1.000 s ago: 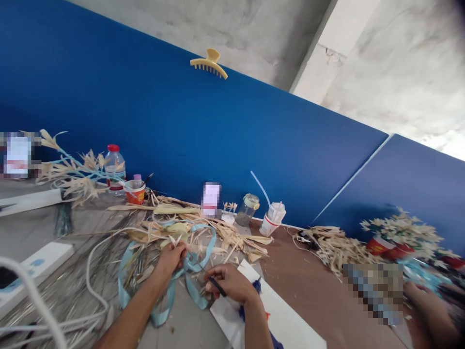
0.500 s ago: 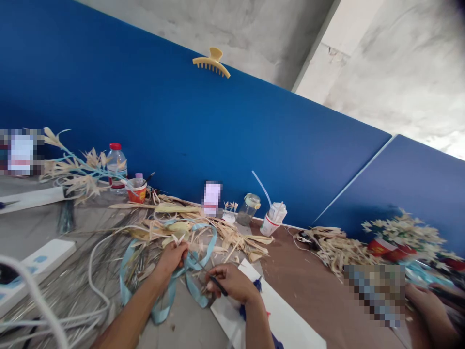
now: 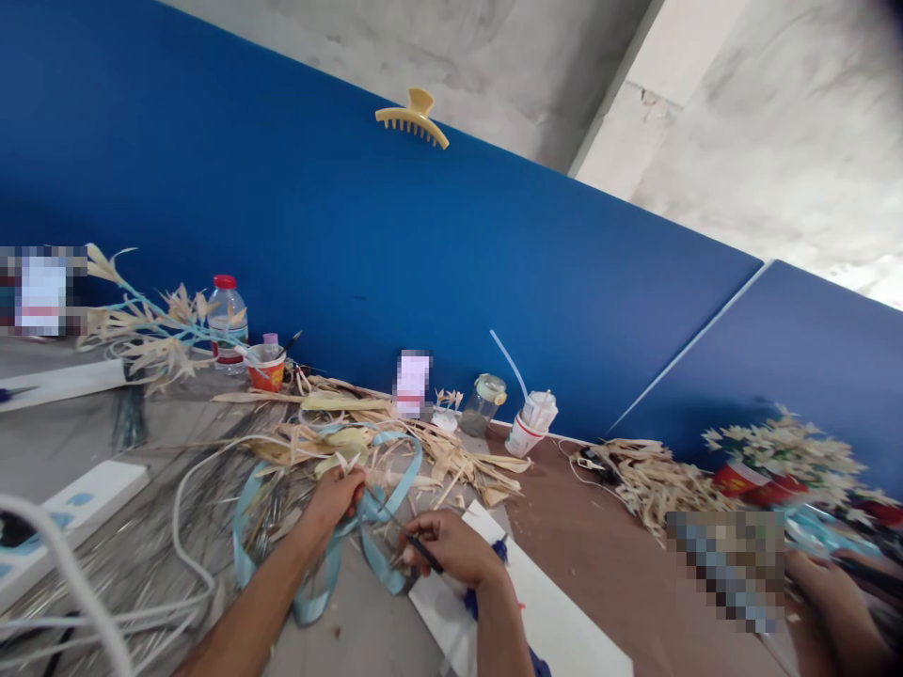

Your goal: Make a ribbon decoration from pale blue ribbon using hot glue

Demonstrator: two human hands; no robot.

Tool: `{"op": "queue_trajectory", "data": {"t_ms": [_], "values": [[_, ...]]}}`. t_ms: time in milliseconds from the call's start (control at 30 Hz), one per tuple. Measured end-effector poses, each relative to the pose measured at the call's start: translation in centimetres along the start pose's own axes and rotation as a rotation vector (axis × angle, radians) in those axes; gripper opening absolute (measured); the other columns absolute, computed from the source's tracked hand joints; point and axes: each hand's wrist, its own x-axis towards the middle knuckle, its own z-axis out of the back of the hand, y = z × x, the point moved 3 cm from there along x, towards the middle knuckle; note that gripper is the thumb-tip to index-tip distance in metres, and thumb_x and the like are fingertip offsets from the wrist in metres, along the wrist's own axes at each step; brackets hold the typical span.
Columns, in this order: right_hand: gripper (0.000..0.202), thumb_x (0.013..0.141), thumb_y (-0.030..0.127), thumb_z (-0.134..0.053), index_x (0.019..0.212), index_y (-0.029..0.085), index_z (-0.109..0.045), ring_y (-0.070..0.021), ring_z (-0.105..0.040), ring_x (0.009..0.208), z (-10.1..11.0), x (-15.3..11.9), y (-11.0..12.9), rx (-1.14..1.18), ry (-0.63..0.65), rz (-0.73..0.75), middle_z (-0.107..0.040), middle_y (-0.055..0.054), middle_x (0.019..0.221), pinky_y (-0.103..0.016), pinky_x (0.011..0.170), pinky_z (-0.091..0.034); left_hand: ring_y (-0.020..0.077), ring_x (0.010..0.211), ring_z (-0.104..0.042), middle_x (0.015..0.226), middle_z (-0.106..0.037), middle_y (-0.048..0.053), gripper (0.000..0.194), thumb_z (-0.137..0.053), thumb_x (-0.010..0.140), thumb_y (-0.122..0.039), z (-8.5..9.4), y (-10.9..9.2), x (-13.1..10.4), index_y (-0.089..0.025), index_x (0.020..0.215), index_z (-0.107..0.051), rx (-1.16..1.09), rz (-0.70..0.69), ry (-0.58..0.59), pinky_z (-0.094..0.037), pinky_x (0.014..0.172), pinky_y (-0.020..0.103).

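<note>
My left hand (image 3: 340,496) is closed in a pinch, with the pointed tips of a pale dried-husk flower (image 3: 345,462) sticking up from its fingers. My right hand (image 3: 448,545) grips a slim black-handled tool (image 3: 424,553) whose thin end points left toward the flower; its exact kind is not clear. A light blue ribbon (image 3: 381,564) loops on the table around and below both hands, passing between them. Behind the hands lies a loose heap of dried husk strips (image 3: 437,456). My fingers hide the flower's lower part.
White cables (image 3: 180,527) and a power strip (image 3: 71,527) lie left, among thin wires. Behind stand a bottle (image 3: 227,324), a paper cup (image 3: 266,369), a glass jar (image 3: 483,406) and another cup (image 3: 526,434). A white board (image 3: 557,602) lies right; another person's hand (image 3: 822,578) is far right.
</note>
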Motion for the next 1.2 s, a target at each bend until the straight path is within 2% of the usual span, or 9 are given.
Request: {"op": "queue_trajectory", "data": {"t_ms": [300, 600, 800, 1000, 1200], "values": [[0.014, 0.059, 0.019, -0.065, 0.072, 0.017, -0.069, -0.0069, -0.040, 0.044, 0.18, 0.07, -0.34, -0.023, -0.001, 0.027, -0.053, 0.006, 0.048, -0.021, 0.049, -0.031, 0.0061, 0.028, -0.030, 0.031, -0.034, -0.008, 0.029, -0.052, 0.055, -0.041, -0.17, 0.06, 0.16, -0.022, 0.037, -0.040, 0.008, 0.017, 0.003, -0.022, 0.035, 0.022], [0.012, 0.056, 0.016, -0.064, 0.068, 0.017, -0.068, -0.0073, -0.041, 0.043, 0.30, -0.24, 0.13, -0.018, -0.037, 0.005, -0.053, 0.006, 0.048, -0.020, 0.047, -0.031, 0.0062, 0.029, -0.032, 0.033, -0.037, -0.007, 0.028, -0.054, 0.057, -0.040, -0.04, -0.07, -0.01, -0.021, 0.040, -0.044, -0.007, 0.005, -0.009, -0.022, 0.036, 0.021], [0.016, 0.058, 0.017, -0.067, 0.073, 0.018, -0.067, -0.0074, -0.042, 0.044, 0.58, -0.15, -0.32, 0.021, -0.081, 0.020, -0.054, 0.006, 0.049, -0.020, 0.048, -0.031, 0.0063, 0.030, -0.032, 0.034, -0.037, -0.008, 0.028, -0.054, 0.056, -0.043, 0.04, 0.08, 0.18, -0.021, 0.042, -0.044, -0.041, 0.004, -0.041, -0.023, 0.036, 0.021], [0.015, 0.057, 0.018, -0.068, 0.072, 0.017, -0.067, -0.0073, -0.043, 0.045, 0.51, -0.15, -0.48, 0.030, -0.033, 0.000, -0.055, 0.006, 0.051, -0.020, 0.049, -0.033, 0.0065, 0.030, -0.033, 0.034, -0.036, -0.008, 0.029, -0.056, 0.056, -0.043, 0.05, 0.04, 0.07, -0.021, 0.041, -0.044, -0.049, 0.008, -0.039, -0.023, 0.036, 0.021], [0.015, 0.059, 0.019, -0.067, 0.074, 0.018, -0.067, -0.0076, -0.043, 0.045, 0.54, 0.02, -0.64, 0.024, -0.042, 0.015, -0.055, 0.005, 0.052, -0.020, 0.049, -0.033, 0.0063, 0.030, -0.032, 0.035, -0.038, -0.007, 0.029, -0.056, 0.058, -0.042, 0.00, -0.22, -0.18, -0.020, 0.042, -0.045, -0.055, -0.008, -0.029, -0.023, 0.036, 0.021]]}}
